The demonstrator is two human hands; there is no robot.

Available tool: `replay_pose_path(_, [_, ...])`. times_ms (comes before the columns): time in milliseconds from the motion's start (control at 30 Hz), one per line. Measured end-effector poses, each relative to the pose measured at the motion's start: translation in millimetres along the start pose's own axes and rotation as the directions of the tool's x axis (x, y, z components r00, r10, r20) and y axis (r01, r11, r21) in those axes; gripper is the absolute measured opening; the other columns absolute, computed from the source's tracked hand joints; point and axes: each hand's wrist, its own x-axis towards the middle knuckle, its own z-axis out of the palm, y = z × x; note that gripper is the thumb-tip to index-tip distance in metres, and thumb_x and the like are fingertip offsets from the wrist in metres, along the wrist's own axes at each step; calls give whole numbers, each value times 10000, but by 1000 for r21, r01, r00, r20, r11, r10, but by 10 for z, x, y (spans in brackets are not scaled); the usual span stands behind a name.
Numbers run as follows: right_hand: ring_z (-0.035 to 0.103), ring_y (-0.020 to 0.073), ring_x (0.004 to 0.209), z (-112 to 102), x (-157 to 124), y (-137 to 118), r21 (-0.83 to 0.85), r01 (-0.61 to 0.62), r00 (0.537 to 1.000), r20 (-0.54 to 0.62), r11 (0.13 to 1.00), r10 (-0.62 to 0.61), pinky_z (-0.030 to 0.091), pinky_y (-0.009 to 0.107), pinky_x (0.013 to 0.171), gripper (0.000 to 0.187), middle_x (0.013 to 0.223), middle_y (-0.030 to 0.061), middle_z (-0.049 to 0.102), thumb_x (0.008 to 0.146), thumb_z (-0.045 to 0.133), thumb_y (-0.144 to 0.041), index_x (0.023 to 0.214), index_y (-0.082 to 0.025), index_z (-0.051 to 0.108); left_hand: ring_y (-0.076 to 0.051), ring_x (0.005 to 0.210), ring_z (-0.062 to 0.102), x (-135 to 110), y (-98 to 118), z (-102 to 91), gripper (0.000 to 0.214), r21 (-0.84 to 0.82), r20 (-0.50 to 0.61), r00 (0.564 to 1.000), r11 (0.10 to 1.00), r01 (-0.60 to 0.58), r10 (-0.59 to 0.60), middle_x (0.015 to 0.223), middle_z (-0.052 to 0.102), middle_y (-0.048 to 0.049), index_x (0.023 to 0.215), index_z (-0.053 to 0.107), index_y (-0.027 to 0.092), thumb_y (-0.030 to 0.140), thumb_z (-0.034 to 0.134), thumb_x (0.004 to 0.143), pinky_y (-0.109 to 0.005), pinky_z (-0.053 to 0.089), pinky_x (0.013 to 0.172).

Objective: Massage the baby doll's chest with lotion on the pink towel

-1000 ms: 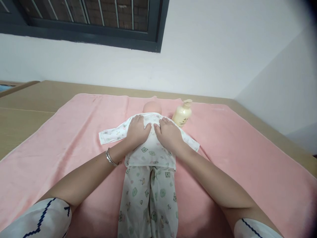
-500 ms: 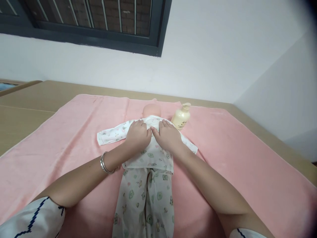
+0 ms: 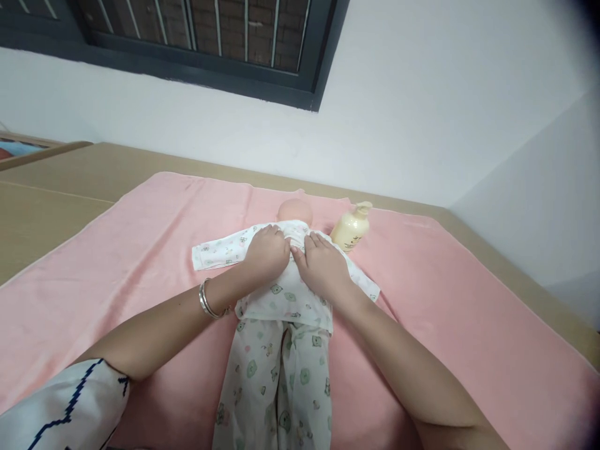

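A doll with a smooth, pinkish round head (image 3: 295,213) lies stretched out on a pink blanket. It wears a white printed pajama top (image 3: 285,300) and matching pajama pants (image 3: 267,375). My left hand (image 3: 268,254) rests at the left of the chest, its fingers curled down into the top's fabric. On the right side of the chest lies my right hand (image 3: 325,264), fingers laid on the cloth and thumb apart, pointing at the left hand. The fabric between the hands is wrinkled. Both palms are hidden.
Close beyond my right hand, a cream pump bottle (image 3: 350,230) leans on the blanket. The pink blanket (image 3: 445,300) covers much of a wooden surface (image 3: 135,164). Behind it rises a white wall with a dark-framed, barred window (image 3: 201,59).
The view has tilted and shifted slightly. My left thumb has drawn in toward its fingers and a small gap shows between the two thumbs. Doll and bottle lie as before.
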Motion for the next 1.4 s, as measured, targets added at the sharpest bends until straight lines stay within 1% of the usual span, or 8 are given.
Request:
replay_pose_path(200, [310,340,1497,126,191,259,137,67,995,58,988,-75,243,489,1224,794,1587,250,351,1037,209,-590,1511,27,366,-300,1098,647,-66,54,0,274,-18,-23,999,999,-27,27,1073,715,-187,975,693,103,121,431,897,-435,471,1026])
replay_pose_path(367, [338,345,1483,87,35,27,109,9,1000,14,994,-11,264,516,1215,685,1560,259,394,1048,239,-460,1498,36,382,-298,1211,601,90,-133,119,373,-165,-36,999,986,16,-23,1230,678,-184,1152,641,95,283,370,977,-448,445,1067])
replay_pose_path(533, [283,312,1514,41,-112,-162,135,75,997,-20,988,-73,244,466,1243,601,1584,211,381,1033,273,-351,1495,5,419,-285,1131,632,157,-218,196,355,-245,-22,999,969,41,-48,1176,695,-148,1129,642,114,284,386,953,-433,476,1023])
replay_pose_path(700, [300,273,1511,168,96,89,295,51,997,-68,954,-32,243,470,1243,616,1593,173,381,1038,264,-408,1511,-41,410,-280,1278,564,75,-177,317,420,-280,-177,980,959,36,-89,1360,638,-137,1286,601,122,317,424,959,-440,405,1127])
replay_pose_path(833, [323,288,1499,254,183,185,325,49,995,-98,945,-18,233,504,1236,641,1583,187,394,1032,284,-462,1508,-54,414,-267,1307,550,62,-177,332,422,-298,-187,977,953,47,-106,1395,625,-116,1309,601,135,321,436,968,-431,382,1152])
replay_pose_path(1133, [244,312,1529,173,233,299,254,153,986,22,955,-164,236,517,1236,670,1625,194,301,1023,317,-453,1545,-32,329,-377,1212,585,-125,116,137,390,79,-113,993,996,-32,41,1242,643,-289,1201,621,-19,192,401,958,-490,461,994])
replay_pose_path(1300, [335,338,1488,88,9,-21,139,46,999,-18,989,-44,281,525,1219,571,1567,199,416,1025,272,-305,1498,-21,419,-307,1101,641,15,-59,95,296,-57,-69,992,993,-106,102,1096,709,-185,1048,679,88,181,424,930,-430,475,998])
replay_pose_path(1400, [331,373,1484,65,-184,-234,52,109,993,-48,993,-106,274,526,1225,559,1545,235,430,1003,303,-245,1466,29,455,-279,1094,647,124,-201,92,311,-155,-33,999,987,-44,40,1136,706,-160,1089,663,96,226,427,934,-395,491,985])
